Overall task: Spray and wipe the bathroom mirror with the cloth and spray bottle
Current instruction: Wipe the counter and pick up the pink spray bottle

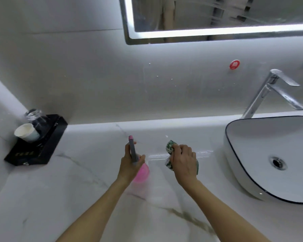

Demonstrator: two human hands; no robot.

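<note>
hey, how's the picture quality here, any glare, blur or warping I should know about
Head view: the mirror edge light strip blows out to white glare; wide-angle warping bends the countertop and sink; the spray bottle body in the left hand is motion-blurred; the cloth in the right hand stays fairly sharp.

The left hand [130, 163] grips a spray bottle [140, 170] (pink liquid inside) and the right hand [184, 159] holds a bunched cloth [170, 148], both above the tabletop [77, 189], below the mirror [217, 13].
</note>
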